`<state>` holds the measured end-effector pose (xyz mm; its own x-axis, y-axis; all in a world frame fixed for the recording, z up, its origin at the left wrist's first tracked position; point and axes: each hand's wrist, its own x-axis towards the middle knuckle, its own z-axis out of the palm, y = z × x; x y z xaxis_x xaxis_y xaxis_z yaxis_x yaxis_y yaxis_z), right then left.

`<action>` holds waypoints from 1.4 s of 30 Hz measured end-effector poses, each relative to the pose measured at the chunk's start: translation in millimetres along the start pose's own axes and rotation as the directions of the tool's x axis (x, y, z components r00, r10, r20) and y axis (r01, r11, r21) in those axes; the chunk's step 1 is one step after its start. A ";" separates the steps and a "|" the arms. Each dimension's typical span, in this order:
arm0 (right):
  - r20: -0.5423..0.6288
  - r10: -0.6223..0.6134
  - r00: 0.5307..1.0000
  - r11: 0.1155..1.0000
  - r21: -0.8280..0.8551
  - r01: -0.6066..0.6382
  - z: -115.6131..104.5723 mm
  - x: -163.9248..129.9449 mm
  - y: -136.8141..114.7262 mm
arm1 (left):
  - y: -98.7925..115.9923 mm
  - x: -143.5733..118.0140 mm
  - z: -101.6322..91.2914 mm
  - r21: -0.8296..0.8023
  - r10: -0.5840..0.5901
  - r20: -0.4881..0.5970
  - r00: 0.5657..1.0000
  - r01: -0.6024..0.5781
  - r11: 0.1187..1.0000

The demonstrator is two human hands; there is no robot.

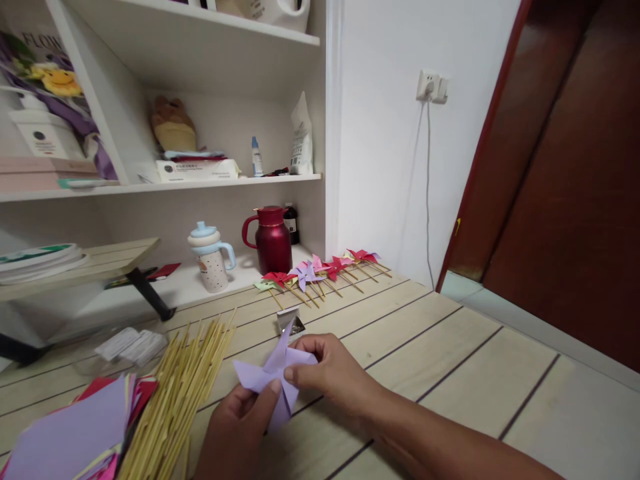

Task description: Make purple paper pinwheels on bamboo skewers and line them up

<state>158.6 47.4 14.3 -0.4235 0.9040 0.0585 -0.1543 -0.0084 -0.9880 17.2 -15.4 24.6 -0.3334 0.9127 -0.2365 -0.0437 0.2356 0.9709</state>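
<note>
A lilac paper pinwheel (274, 375) with folded blades is held between both hands above the slatted table. My left hand (239, 420) pinches its lower left side, thumb on top near the centre. From the right, my right hand (330, 370) grips it with the thumb pressed close to the middle and the fingers behind. Just beyond the pinwheel stands a small opened box (291, 321) with small shiny pieces inside. To the left lies a bundle of thin wooden sticks (175, 400), beside a stack of coloured paper squares (70, 433).
Several finished pinwheels on sticks (320, 272) lie along the table's far edge. A red jug (273, 241) and a speckled cup (212, 260) stand behind, under the shelf (200, 187). A clear packet (131, 348) is at the left. A cord (429, 193) hangs down the wall.
</note>
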 end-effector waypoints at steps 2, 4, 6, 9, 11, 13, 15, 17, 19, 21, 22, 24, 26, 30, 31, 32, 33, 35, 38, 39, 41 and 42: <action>0.005 -0.020 1.000 1.000 -0.022 0.021 -0.9 0.9 2.6 | 2.6 -1.4 0.4 0.015 0.008 -0.003 1.000 -0.008 1.000; 0.004 -0.028 1.000 0.999 -0.031 0.028 -1.1 1.5 4.0 | 4.1 -2.3 0.3 -0.016 0.018 -0.003 1.000 -0.019 1.000; -0.003 -0.026 1.000 0.999 -0.044 0.026 -0.9 1.5 4.1 | 3.4 -1.5 -0.7 -0.041 0.037 -0.004 0.999 -0.037 0.999; -0.005 -0.041 0.999 0.997 -0.071 0.040 -0.9 1.2 3.2 | -2.2 2.8 -3.8 0.006 0.058 0.015 0.998 -0.058 0.998; 0.005 -0.063 0.998 0.994 -0.090 0.063 -1.4 1.0 2.7 | -8.3 6.3 -6.3 0.043 0.068 0.036 0.997 -0.069 0.997; 0.023 -0.083 0.996 0.990 -0.114 0.085 -2.2 1.1 2.6 | -14.4 8.9 -8.8 0.059 0.079 0.046 0.996 -0.082 0.995; 0.035 -0.100 0.994 0.985 -0.136 0.104 -2.9 1.6 3.1 | -18.7 9.7 -11.1 0.079 0.078 0.047 0.996 -0.082 0.993; 0.042 -0.111 0.993 0.982 -0.146 0.116 -3.2 2.3 4.0 | -19.9 9.1 -13.0 0.113 0.079 0.044 0.996 -0.084 0.990; 0.043 -0.120 0.992 0.981 -0.150 0.125 -3.4 3.0 5.0 | -18.7 7.8 -14.0 0.142 0.081 0.028 0.996 -0.084 0.986; 0.043 -0.126 0.991 0.979 -0.158 0.131 -3.3 3.3 5.1 | -16.1 6.7 -14.3 0.155 0.086 0.013 0.996 -0.087 0.984; 0.042 -0.133 0.990 0.977 -0.163 0.138 -3.1 3.2 4.8 | -14.8 6.4 -14.3 0.161 0.086 0.009 0.996 -0.086 0.983; 0.041 -0.151 0.988 0.971 -0.182 0.156 -2.8 2.6 3.4 | -12.5 6.4 -14.4 0.193 0.090 0.000 0.996 -0.089 0.977; 0.050 -0.163 0.985 0.966 -0.194 0.169 -2.4 1.9 1.8 | -11.4 7.2 -14.9 0.263 0.110 -0.026 0.994 -0.100 0.960; 0.067 -0.166 0.984 0.964 -0.198 0.176 -2.4 1.9 1.6 | -12.8 9.5 -16.2 0.352 0.134 -0.067 0.989 -0.102 0.930; 0.067 -0.170 0.983 0.963 -0.202 0.180 -2.5 2.1 2.2 | -13.6 9.9 -16.3 0.340 0.131 -0.067 0.989 -0.101 0.935; 0.067 -0.173 0.983 0.961 -0.207 0.183 -2.6 2.4 2.8 | -14.2 10.2 -16.3 0.327 0.127 -0.072 0.989 -0.097 0.940; 0.065 -0.176 0.982 0.961 -0.207 0.185 -2.6 2.7 3.3 | -14.6 10.3 -16.2 0.318 0.126 -0.076 0.989 -0.096 0.943; 0.066 -0.177 0.982 0.962 -0.200 0.186 -2.3 3.1 4.0 | -14.3 10.2 -15.9 0.337 0.129 -0.088 0.988 -0.093 0.937; 0.072 -0.183 0.981 0.961 -0.198 0.193 -1.7 3.5 4.3 | -12.2 9.9 -15.8 0.382 0.155 -0.081 0.985 -0.113 0.917; 0.069 -0.182 0.981 0.960 -0.202 0.193 -1.6 3.6 4.3 | -11.5 9.9 -15.7 0.392 0.161 -0.081 0.984 -0.117 0.912; 0.067 -0.181 0.981 0.959 -0.210 0.191 -1.7 3.9 4.4 | -10.8 10.1 -15.5 0.404 0.164 -0.082 0.983 -0.118 0.907; 0.067 -0.181 0.981 0.958 -0.213 0.191 -1.9 4.1 4.4 | -11.0 10.3 -15.3 0.408 0.162 -0.084 0.983 -0.115 0.906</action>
<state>157.8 51.9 9.9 -0.4473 0.8599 0.2458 -0.0392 0.2557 -0.9660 -0.2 -13.7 12.1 -0.4142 0.9074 -0.0716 0.3827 0.2450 0.8908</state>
